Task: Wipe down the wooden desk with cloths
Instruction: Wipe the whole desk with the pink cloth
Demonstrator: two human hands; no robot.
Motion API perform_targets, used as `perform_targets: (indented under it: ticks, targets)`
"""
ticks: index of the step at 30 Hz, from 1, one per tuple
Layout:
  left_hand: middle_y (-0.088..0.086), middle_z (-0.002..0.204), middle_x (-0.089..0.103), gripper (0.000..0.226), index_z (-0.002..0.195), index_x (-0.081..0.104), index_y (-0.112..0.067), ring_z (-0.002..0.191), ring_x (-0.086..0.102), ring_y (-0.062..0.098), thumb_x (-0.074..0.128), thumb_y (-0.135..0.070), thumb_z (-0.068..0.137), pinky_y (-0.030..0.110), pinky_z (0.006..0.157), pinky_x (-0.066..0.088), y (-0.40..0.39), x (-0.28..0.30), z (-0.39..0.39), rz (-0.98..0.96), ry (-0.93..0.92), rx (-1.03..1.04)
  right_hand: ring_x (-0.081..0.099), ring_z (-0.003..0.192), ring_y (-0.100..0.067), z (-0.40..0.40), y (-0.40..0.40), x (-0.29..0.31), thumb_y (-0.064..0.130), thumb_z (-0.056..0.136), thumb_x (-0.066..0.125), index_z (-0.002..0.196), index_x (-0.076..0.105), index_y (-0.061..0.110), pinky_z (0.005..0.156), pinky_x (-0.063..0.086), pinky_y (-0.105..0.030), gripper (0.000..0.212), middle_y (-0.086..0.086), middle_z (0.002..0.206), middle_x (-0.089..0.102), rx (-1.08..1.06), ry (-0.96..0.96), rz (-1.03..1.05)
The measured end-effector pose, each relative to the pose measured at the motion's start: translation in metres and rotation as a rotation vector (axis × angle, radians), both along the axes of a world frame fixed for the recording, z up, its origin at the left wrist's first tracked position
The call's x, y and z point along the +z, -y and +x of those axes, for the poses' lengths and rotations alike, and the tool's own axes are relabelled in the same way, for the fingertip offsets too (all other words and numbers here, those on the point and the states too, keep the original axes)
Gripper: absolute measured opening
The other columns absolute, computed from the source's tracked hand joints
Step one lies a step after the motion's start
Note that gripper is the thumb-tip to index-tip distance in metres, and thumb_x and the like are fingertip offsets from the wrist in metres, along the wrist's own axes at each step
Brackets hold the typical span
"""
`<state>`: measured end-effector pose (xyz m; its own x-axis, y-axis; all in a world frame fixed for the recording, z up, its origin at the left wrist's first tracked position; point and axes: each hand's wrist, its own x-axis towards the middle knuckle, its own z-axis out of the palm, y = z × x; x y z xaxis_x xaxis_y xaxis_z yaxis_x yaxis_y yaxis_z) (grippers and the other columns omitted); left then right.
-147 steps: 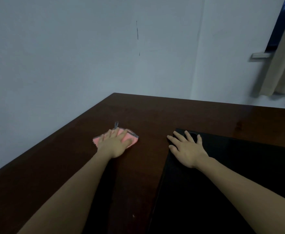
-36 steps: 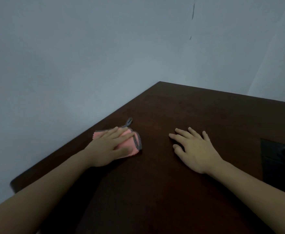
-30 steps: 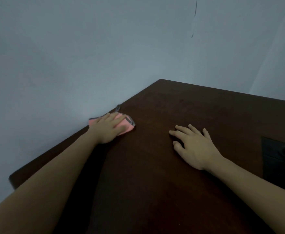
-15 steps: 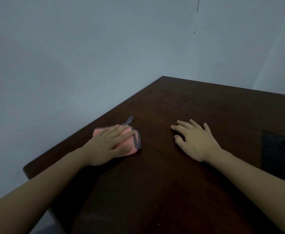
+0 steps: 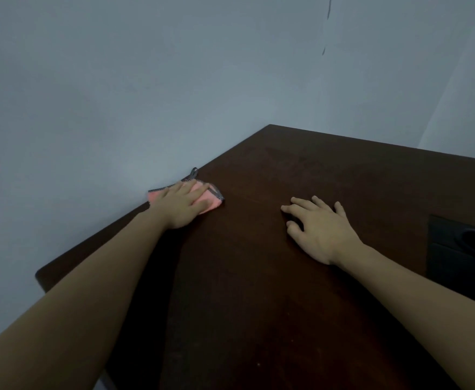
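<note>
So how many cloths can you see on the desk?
1. The pink cloth lies under the left hand at the desk's left edge by the wall. The right hand rests flat on bare wood; nothing shows beneath it.

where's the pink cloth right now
In the head view the pink cloth lies at the desk's left edge against the wall, flat under the left hand.

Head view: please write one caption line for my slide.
Left hand presses a pink cloth at the wooden desk edge by the wall; right hand rests flat.
</note>
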<state>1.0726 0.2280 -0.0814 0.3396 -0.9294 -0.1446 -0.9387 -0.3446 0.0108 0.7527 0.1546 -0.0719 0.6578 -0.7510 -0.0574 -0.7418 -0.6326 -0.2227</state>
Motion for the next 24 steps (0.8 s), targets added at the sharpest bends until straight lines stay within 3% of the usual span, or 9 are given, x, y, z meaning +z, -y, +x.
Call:
perform_targets:
  ticks: [5, 8, 11, 13, 16, 19, 24]
  targets:
    - [-0.007, 0.169, -0.009, 0.103, 0.158, -0.005, -0.044, 0.156, -0.008, 0.019, -0.020, -0.091, 0.067, 0.044, 0.126, -0.004, -0.054, 0.007, -0.049, 0.033, 0.021, -0.219, 0.007, 0.156, -0.028, 0.000, -0.002, 0.001, 0.048, 0.106, 0.027, 0.156, 0.029, 0.041, 0.122, 0.004, -0.063, 0.050, 0.009, 0.169, 0.016, 0.003, -0.004, -0.002]
    - [-0.017, 0.162, -0.021, 0.078, 0.156, -0.007, -0.049, 0.150, -0.020, 0.009, -0.003, -0.078, 0.084, 0.031, 0.119, -0.014, -0.090, 0.008, -0.073, 0.037, -0.008, -0.328, 0.007, 0.156, -0.028, 0.000, -0.001, 0.001, 0.048, 0.107, 0.027, 0.157, 0.028, 0.041, 0.122, 0.004, -0.063, 0.051, 0.009, 0.169, 0.015, 0.004, -0.013, -0.010]
    - [-0.025, 0.156, -0.023, 0.069, 0.153, -0.005, -0.056, 0.146, -0.024, 0.003, 0.010, -0.075, 0.088, 0.025, 0.115, -0.017, -0.097, 0.010, -0.074, 0.049, -0.075, -0.323, 0.006, 0.156, -0.029, 0.001, 0.001, -0.001, 0.047, 0.107, 0.026, 0.157, 0.027, 0.041, 0.122, 0.004, -0.064, 0.051, 0.009, 0.169, 0.015, 0.005, -0.017, -0.012]
    - [-0.021, 0.161, -0.019, 0.076, 0.155, -0.004, -0.053, 0.151, -0.018, 0.008, 0.005, -0.080, 0.084, 0.028, 0.117, -0.013, -0.083, 0.009, -0.065, 0.057, -0.070, -0.291, 0.007, 0.156, -0.028, 0.001, 0.002, -0.002, 0.047, 0.106, 0.027, 0.157, 0.028, 0.041, 0.122, 0.005, -0.064, 0.051, 0.009, 0.169, 0.015, 0.008, -0.014, -0.020]
    - [-0.009, 0.169, -0.010, 0.093, 0.157, -0.005, -0.048, 0.156, -0.009, 0.020, -0.012, -0.089, 0.074, 0.043, 0.124, -0.004, -0.043, 0.004, -0.052, 0.025, -0.018, -0.196, 0.007, 0.156, -0.028, 0.001, 0.004, -0.003, 0.047, 0.106, 0.027, 0.156, 0.028, 0.041, 0.122, 0.005, -0.065, 0.051, 0.009, 0.169, 0.016, 0.008, -0.008, -0.025]
    - [-0.004, 0.171, -0.006, 0.068, 0.160, -0.001, -0.043, 0.157, -0.004, 0.026, 0.008, -0.071, 0.098, 0.049, 0.124, -0.001, 0.003, 0.001, -0.052, 0.006, 0.009, -0.103, 0.007, 0.156, -0.028, 0.001, 0.004, -0.004, 0.047, 0.106, 0.028, 0.156, 0.029, 0.041, 0.122, 0.005, -0.064, 0.050, 0.009, 0.168, 0.016, 0.002, -0.005, -0.028]
    - [-0.001, 0.171, -0.005, 0.064, 0.161, -0.001, -0.042, 0.157, -0.004, 0.028, 0.012, -0.066, 0.103, 0.051, 0.126, -0.001, 0.021, 0.006, -0.069, 0.018, -0.005, -0.042, 0.008, 0.156, -0.028, 0.001, 0.001, -0.002, 0.046, 0.106, 0.029, 0.156, 0.030, 0.039, 0.122, 0.004, -0.064, 0.051, 0.008, 0.168, 0.018, -0.003, 0.005, -0.024]
